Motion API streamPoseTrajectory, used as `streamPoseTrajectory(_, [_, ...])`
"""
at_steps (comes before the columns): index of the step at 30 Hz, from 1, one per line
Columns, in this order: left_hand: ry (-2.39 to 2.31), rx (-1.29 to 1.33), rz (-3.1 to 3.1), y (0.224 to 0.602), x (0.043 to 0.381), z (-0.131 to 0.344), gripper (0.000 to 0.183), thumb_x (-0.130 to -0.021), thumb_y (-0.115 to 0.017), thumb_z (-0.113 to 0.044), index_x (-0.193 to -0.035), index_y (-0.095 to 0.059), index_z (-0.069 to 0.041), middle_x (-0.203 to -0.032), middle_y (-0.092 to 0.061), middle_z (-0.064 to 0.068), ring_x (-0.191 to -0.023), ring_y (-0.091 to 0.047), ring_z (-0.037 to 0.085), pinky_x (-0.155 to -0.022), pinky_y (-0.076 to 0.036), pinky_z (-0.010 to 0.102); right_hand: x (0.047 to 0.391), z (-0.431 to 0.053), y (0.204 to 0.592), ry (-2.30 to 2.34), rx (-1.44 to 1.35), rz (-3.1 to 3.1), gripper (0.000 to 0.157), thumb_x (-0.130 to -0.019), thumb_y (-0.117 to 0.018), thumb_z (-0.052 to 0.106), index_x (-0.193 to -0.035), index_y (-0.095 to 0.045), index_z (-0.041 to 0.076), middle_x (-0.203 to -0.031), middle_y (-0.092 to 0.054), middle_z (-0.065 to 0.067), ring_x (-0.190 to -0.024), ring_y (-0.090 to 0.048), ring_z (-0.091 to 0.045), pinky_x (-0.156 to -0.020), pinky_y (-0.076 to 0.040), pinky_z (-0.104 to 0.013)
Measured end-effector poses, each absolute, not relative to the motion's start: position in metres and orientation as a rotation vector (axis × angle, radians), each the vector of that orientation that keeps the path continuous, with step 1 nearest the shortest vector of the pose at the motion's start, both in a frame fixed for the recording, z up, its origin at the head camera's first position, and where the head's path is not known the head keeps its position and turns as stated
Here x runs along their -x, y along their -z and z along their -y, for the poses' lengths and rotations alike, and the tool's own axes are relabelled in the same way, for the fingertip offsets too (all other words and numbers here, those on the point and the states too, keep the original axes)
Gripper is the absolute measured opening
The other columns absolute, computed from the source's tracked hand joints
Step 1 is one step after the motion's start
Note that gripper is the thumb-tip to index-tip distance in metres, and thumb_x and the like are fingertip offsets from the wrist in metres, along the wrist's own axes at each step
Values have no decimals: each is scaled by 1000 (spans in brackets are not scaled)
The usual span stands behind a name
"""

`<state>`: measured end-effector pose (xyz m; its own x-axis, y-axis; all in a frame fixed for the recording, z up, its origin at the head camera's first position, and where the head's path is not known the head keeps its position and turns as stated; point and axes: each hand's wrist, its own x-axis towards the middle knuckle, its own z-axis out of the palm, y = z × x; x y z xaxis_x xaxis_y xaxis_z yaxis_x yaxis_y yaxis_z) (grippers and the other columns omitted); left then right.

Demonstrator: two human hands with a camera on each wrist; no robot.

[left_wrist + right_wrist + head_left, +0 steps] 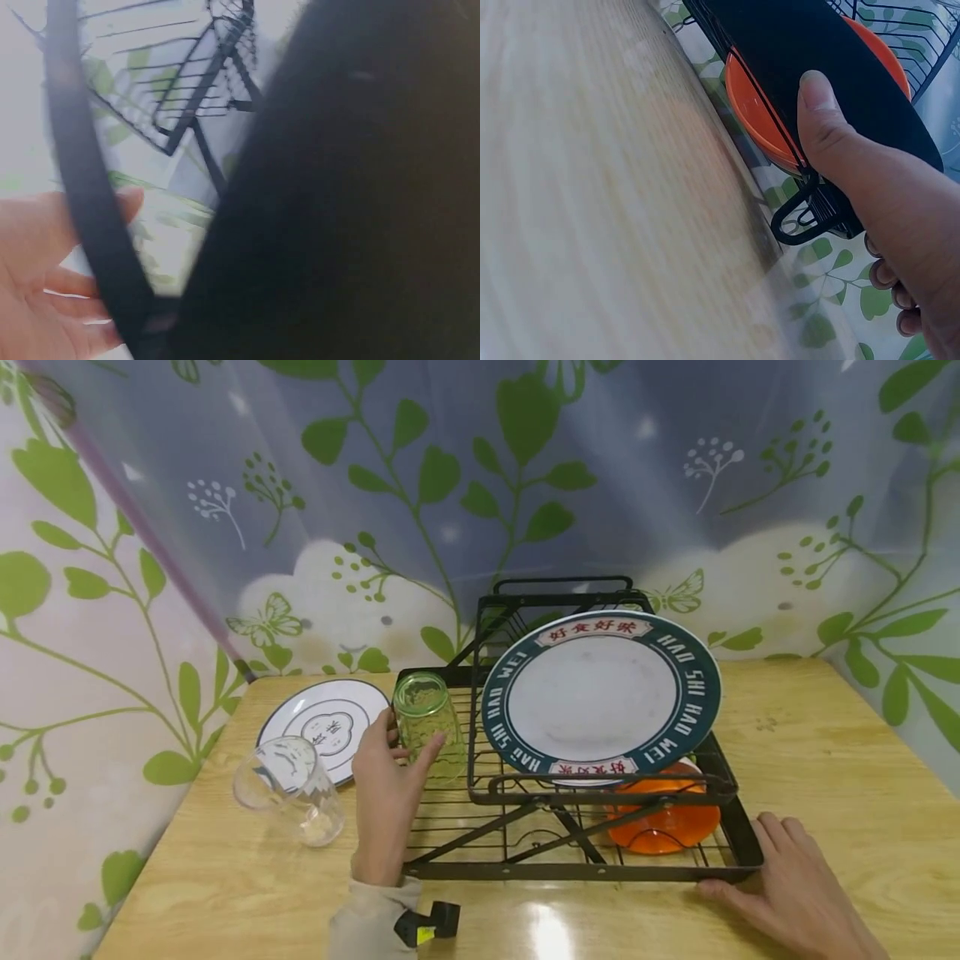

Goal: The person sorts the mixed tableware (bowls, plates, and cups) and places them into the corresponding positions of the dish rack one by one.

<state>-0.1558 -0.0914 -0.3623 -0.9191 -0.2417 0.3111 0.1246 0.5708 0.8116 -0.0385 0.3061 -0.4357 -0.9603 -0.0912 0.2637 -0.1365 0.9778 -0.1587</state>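
My left hand (384,797) holds a green drinking glass (422,697) at the left end of the black wire dish rack (585,871). The glass stands upside down and slightly tilted, with my thumb across its near side and my fingers at its left. In the left wrist view, a dark blurred shape hides much of the glass (169,247). My right hand (798,881) grips the rack's near right corner. The right wrist view shows that thumb (819,94) pressed on the black end panel (877,112), fingers curled below.
A large green-rimmed plate (592,697) lies tilted on the rack's upper tier. Beneath it sits an orange bowl (663,818). Left of the rack are a small blue-rimmed white plate (367,710) and a clear glass (318,810) lying on its side. A patterned curtain (375,485) hangs behind.
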Motion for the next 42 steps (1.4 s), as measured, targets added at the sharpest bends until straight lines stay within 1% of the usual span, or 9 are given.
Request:
streamPoseTrajectory(5, [1328, -63, 2348, 355, 138, 100, 53, -87, -73, -22, -129, -53, 4, -113, -61, 21, -88, -65, 28, -76, -55, 40, 40, -305, 434, -278, -172, 2855, 94, -60, -80, 65, -111, -53, -10, -92, -54, -18, -84, -44, -33, -76, -38, -48])
streamPoseTrajectory(10, [1297, -16, 2295, 362, 123, 110, 36, -89, -70, -13, -119, -60, 5, -108, -64, 19, -88, -65, 26, -77, -54, 38, 40, -305, 435, -281, -176, 2861, 95, -61, -79, 66, -112, -53, -10, -93, -54, -18, -85, -45, -34, -78, -39, -50])
streamPoseTrajectory(13, [1234, 5, 2267, 367, 116, 115, 31, -88, -70, -9, -114, -62, 6, -105, -65, 18, -88, -65, 27, -78, -53, 36, 40, -305, 436, -296, -200, 2840, 94, -60, -80, 64, -112, -53, -10, -91, -54, -18, -84, -45, -34, -77, -38, -49])
streamPoseTrajectory(18, [1150, 17, 2105, 369, 109, 123, 29, -85, -72, -4, -112, -63, 5, -105, -65, 17, -85, -64, 26, -80, -49, 27, 41, -305, 436, -315, -211, 2832, 91, -61, -81, 62, -110, -54, -10, -92, -54, -17, -83, -44, -33, -75, -37, -48])
streamPoseTrajectory(22, [1056, 30, 1909, 367, 109, 135, 39, -79, -75, -3, -113, -60, 8, -108, -63, 20, -91, -57, 29, -86, -43, 22, 42, -305, 435, -321, -193, 2843, 90, -62, -81, 62, -109, -54, -10, -92, -54, -17, -83, -44, -32, -75, -37, -47])
streamPoseTrajectory(30, [995, -147, 1751, 366, 112, 158, 67, -68, -82, -13, -124, -51, 6, -126, -51, 22, -115, -38, 16, -99, -31, 29, 39, -305, 435, -346, -149, 2885, 91, -63, -81, 61, -113, -53, -10, -92, -54, -16, -84, -45, -32, -75, -39, -49])
streamPoseTrajectory(36, [1225, -323, 1751, 373, 114, 167, 90, -65, -88, -6, -138, -36, -2, -139, -36, 11, -127, -30, 15, -108, -23, 29, 38, -304, 435, -346, -163, 2892, 92, -63, -80, 61, -116, -52, -9, -92, -54, -16, -83, -45, -31, -74, -38, -49])
streamPoseTrajectory(39, [1387, -413, 1719, 381, 116, 172, 99, -63, -90, -7, -142, -31, -9, -143, -31, 5, -128, -29, 15, -109, -24, 27, 38, -304, 435, -356, -176, 2876, 91, -63, -81, 60, -115, -53, -8, -92, -55, -15, -83, -46, -31, -74, -38, -48])
streamPoseTrajectory(42, [1507, -477, 1691, 392, 120, 175, 105, -60, -91, -5, -144, -28, -12, -144, -30, 4, -129, -29, 17, -110, -25, 26, 39, -304, 435, -356, -184, 2867, 89, -62, -82, 60, -114, -54, -7, -91, -55, -14, -82, -45, -30, -73, -37, -46])
